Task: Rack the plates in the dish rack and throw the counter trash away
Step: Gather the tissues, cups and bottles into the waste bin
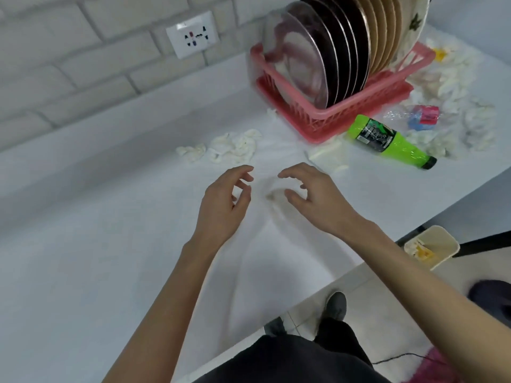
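Observation:
Several plates (326, 51), dark ones in front and tan ones behind, stand upright in a pink dish rack (356, 106) at the back right of the white counter. A green plastic bottle (387, 139) lies on its side in front of the rack. Crumpled white tissues (232, 146) lie left of the rack, and more crumpled tissues (453, 89) sit to its right beside a clear wrapper with red and blue print (417, 117). My left hand (224, 205) and my right hand (312, 194) hover over the counter's middle, fingers curled and apart, holding nothing.
A cream trash bin (434, 244) with some scraps inside stands on the floor below the counter's right edge. A wall socket (192, 34) is set in the grey brick wall. My feet and dark trousers show at the bottom.

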